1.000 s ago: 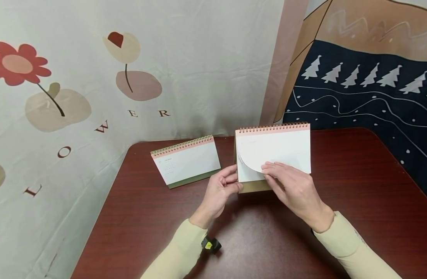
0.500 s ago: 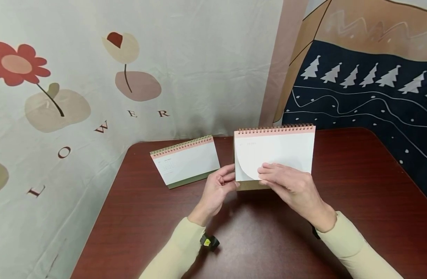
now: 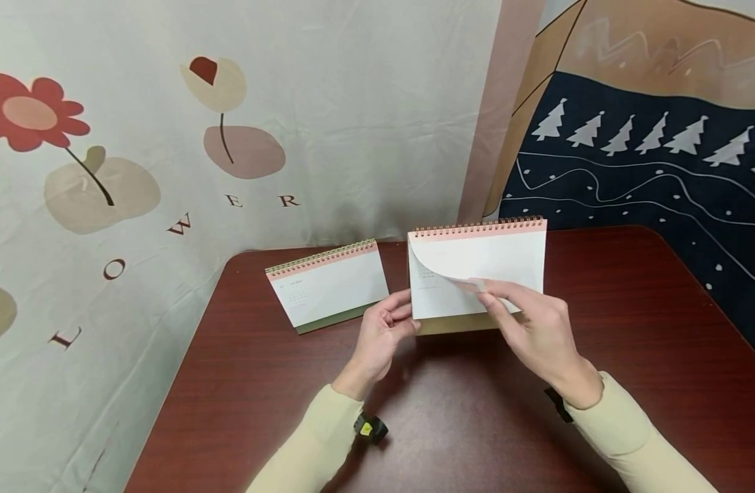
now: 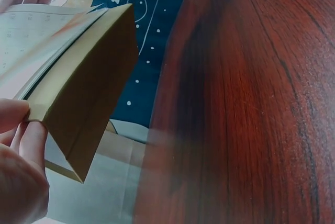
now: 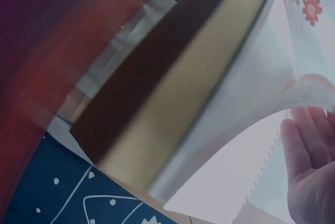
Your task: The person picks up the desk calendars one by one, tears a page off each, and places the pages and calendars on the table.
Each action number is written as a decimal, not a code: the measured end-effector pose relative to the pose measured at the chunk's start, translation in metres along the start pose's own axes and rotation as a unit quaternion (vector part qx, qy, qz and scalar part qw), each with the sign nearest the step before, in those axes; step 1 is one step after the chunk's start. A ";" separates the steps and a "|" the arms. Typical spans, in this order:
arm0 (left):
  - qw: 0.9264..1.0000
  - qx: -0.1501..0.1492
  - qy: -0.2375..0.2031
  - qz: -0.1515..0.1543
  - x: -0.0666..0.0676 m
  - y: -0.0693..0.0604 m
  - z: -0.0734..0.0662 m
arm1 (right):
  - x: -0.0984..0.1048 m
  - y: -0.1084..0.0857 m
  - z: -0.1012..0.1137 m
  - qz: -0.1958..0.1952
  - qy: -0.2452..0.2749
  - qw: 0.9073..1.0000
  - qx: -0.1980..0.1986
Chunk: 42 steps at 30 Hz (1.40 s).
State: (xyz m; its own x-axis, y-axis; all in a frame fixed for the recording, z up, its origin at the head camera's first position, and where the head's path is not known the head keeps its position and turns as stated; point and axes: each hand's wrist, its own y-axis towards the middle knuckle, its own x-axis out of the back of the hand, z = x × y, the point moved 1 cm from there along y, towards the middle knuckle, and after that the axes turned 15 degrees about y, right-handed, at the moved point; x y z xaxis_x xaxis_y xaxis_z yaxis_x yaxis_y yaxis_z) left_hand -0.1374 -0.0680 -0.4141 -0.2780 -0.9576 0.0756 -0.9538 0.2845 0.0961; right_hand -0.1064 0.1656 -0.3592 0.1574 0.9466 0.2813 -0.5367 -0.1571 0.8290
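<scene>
A desk calendar (image 3: 451, 324) with a copper spiral, white pages and a tan stand is held up at the middle of the table. My left hand (image 3: 377, 339) grips its lower left corner; the left wrist view shows thumb and fingers pinching the stand's edge (image 4: 89, 96). With thumb and index finger my right hand (image 3: 540, 335) pinches a calendar page (image 3: 482, 253), which curls upward from its lower left. Under it a printed page partly shows. In the right wrist view the right hand (image 5: 311, 166) is beside the bent page.
A second desk calendar (image 3: 334, 287) with a green stand and spiral stands just left of the held one. Both are over a dark red wooden table (image 3: 260, 397). Behind hang a flower-print cloth (image 3: 365, 103) and a dark blue cloth with trees (image 3: 636, 178).
My right hand has gone from lying on the pages to pinching one page and lifting its lower edge. The calendar has shifted slightly left. My left hand keeps its grip.
</scene>
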 end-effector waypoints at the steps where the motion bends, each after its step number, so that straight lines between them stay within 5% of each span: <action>1: 1.000 0.000 0.001 -0.004 0.000 0.000 0.000 | 0.002 0.001 0.001 -0.009 0.000 1.000 -0.010; 11: 1.000 -0.001 0.008 -0.028 0.000 -0.001 0.000 | 0.016 0.014 0.006 -0.075 -0.019 0.994 -0.075; 21: 0.999 -0.015 0.032 -0.038 0.000 -0.002 0.002 | 0.030 0.039 0.009 -0.096 -0.042 0.984 -0.142; 32: 0.996 -0.021 0.074 -0.043 -0.001 -0.006 0.004 | 0.053 0.070 0.005 -0.072 -0.065 0.971 -0.218; 42: 0.991 -0.023 0.124 -0.032 -0.001 -0.012 0.006 | 0.075 0.095 -0.009 0.015 -0.067 0.947 -0.315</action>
State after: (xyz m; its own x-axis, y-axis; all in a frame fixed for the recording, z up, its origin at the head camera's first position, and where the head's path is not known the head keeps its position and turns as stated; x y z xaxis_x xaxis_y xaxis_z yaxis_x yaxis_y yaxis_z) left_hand -0.1268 -0.0711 -0.4215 -0.1745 -0.9348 0.3095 -0.9608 0.2304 0.1543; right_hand -0.1529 0.2241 -0.2640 0.2155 0.8937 0.3935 -0.9237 0.0559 0.3791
